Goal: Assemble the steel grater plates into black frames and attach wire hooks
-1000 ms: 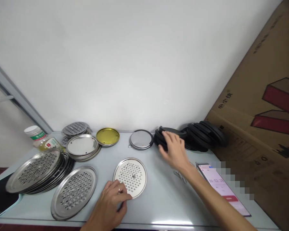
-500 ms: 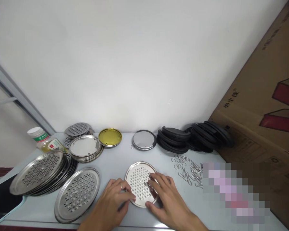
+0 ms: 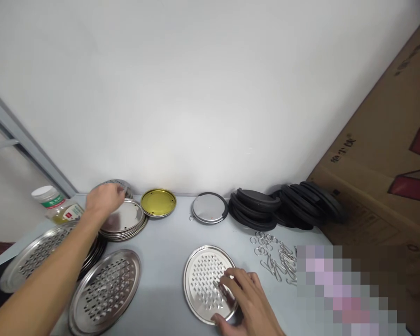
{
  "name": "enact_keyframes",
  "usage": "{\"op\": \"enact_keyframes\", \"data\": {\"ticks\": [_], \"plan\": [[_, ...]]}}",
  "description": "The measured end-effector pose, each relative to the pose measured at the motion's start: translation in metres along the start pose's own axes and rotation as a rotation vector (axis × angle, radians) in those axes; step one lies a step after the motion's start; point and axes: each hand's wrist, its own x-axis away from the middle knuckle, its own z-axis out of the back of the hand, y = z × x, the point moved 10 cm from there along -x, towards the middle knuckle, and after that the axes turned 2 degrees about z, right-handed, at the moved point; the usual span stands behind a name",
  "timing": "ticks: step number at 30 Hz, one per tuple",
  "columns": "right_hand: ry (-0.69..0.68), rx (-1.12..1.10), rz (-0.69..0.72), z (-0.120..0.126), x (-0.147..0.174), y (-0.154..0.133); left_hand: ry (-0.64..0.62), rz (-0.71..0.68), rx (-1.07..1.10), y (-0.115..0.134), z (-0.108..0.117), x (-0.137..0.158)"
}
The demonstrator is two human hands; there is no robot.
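In front of me a round metal grater plate (image 3: 205,284) with raised cutting holes lies on the table. My right hand (image 3: 247,298) is on its right side, fingertips over the holes and thumb at the lower rim. My left hand (image 3: 104,199) reaches to the back left, above a stack of plain silver discs (image 3: 128,217) and in front of a pile of perforated grater plates (image 3: 121,183). Its fingers are mostly hidden behind the back of the hand. Beneath my left forearm lie more grater plates (image 3: 38,256), and a single larger one (image 3: 107,291) lies to its right.
Along the wall stand a yellow disc (image 3: 158,202), a silver disc with a black edge (image 3: 208,207) and piles of black round parts (image 3: 255,205). Metal rings and hooks (image 3: 280,261) lie at right, beside a cardboard box (image 3: 378,196). A white-capped jar (image 3: 58,203) stands far left.
My left hand has left the front grater plate and moved to the back left, over the silver stack. My right hand has stayed at the plate. The view has shifted slightly.
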Motion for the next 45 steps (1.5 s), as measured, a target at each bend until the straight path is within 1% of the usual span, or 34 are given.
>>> {"op": "enact_keyframes", "data": {"ticks": [3, 8, 11, 16, 21, 26, 32, 36, 40, 43, 45], "plan": [[0.084, -0.017, -0.015, 0.007, 0.004, 0.004, 0.041, -0.04, -0.017, -0.014, -0.009, -0.018], [0.19, -0.1, -0.107, 0.017, 0.012, 0.017, 0.128, -0.157, -0.015, -0.014, -0.018, -0.026], [0.178, -0.135, -0.123, 0.017, 0.01, 0.018, 0.164, -0.22, -0.025, -0.01, -0.019, -0.027], [0.065, -0.115, -0.106, 0.008, 0.003, 0.011, 0.201, -0.283, -0.052, -0.005, -0.013, -0.021], [-0.022, -0.086, -0.149, 0.002, -0.002, 0.01, 0.24, -0.302, -0.089, -0.002, 0.004, -0.018], [-0.064, -0.073, -0.164, 0.001, -0.005, 0.007, 0.291, -0.305, -0.13, -0.009, 0.022, -0.021], [-0.026, -0.099, -0.181, 0.006, -0.005, 0.009, 0.41, -0.277, -0.144, -0.024, 0.045, -0.02], [-0.005, -0.127, -0.183, 0.009, -0.008, 0.008, 0.488, -0.267, -0.122, -0.028, 0.056, -0.014], [0.008, -0.15, -0.18, 0.013, -0.006, 0.007, 0.629, -0.315, -0.106, -0.018, 0.074, 0.006], [-0.059, -0.138, -0.109, 0.008, 0.002, -0.005, 0.714, -0.367, -0.127, 0.001, 0.091, 0.033], [-0.109, -0.098, -0.047, 0.005, 0.01, -0.016, 0.758, -0.404, -0.104, 0.017, 0.104, 0.057]]}}
